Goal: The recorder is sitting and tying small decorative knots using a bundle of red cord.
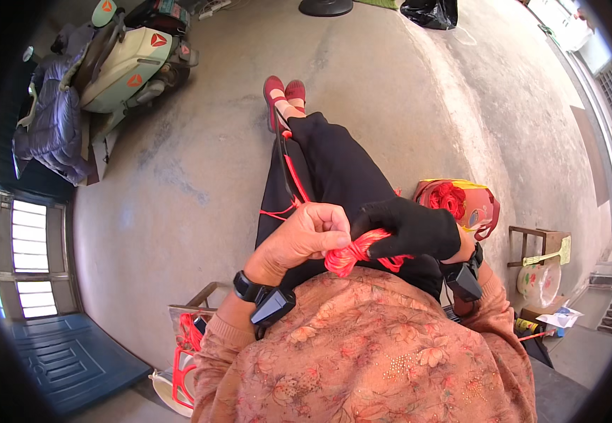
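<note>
In front of my waist lies a bundle of shiny red cord (348, 259), its strands looped and folded together. My right hand (419, 227), in a black glove, is closed around the bundle from the right. My bare left hand (311, 236) pinches at the bundle's left side, thumb and forefinger together; which strand it grips is too small to make out. Beyond my left hand, a long dark strip (283, 155) runs along my legs to my feet, with red cord (293, 173) tied on and a thin strand trailing left.
A red bag (486, 201) with more red cord stands right of my legs. A small wooden stool (524, 243) and a floral tub (539, 282) are farther right. At left are a parked scooter (126, 70) and a blue panel (80, 359). A black plastic bag (429, 13) lies far ahead.
</note>
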The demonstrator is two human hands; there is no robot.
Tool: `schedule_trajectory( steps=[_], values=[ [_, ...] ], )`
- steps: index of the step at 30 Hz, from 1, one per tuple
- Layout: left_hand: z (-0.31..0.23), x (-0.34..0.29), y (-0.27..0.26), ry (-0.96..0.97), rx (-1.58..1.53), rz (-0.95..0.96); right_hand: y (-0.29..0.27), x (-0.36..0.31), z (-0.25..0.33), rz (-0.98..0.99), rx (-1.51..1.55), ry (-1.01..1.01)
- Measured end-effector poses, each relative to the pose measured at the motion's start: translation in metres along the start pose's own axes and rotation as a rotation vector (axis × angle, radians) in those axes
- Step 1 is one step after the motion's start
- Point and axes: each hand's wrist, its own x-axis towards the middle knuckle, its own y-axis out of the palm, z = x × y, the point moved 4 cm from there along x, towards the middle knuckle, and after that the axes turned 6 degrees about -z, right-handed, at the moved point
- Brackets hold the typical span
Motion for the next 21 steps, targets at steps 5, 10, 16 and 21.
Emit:
schedule_trajectory(
  steps=[5, 10, 16, 21],
  values=[
    [0.024, 0.004, -0.009, 0.100, -0.355, -0.189, 0.002, 0.005, -0.002, -0.179, 0.189, 0.009],
    [0.038, 0.006, -0.014, 0.035, -0.454, -0.384, 0.002, 0.019, -0.010, -0.462, 0.153, -0.094],
    [0.026, 0.000, -0.002, 0.050, 0.556, -0.524, -0.005, 0.018, -0.024, -0.844, -0.268, 0.009],
    [-0.012, -0.017, 0.010, 0.269, 0.759, -0.356, 0.002, 0.014, -0.013, -0.506, -0.583, -0.154]
  ],
)
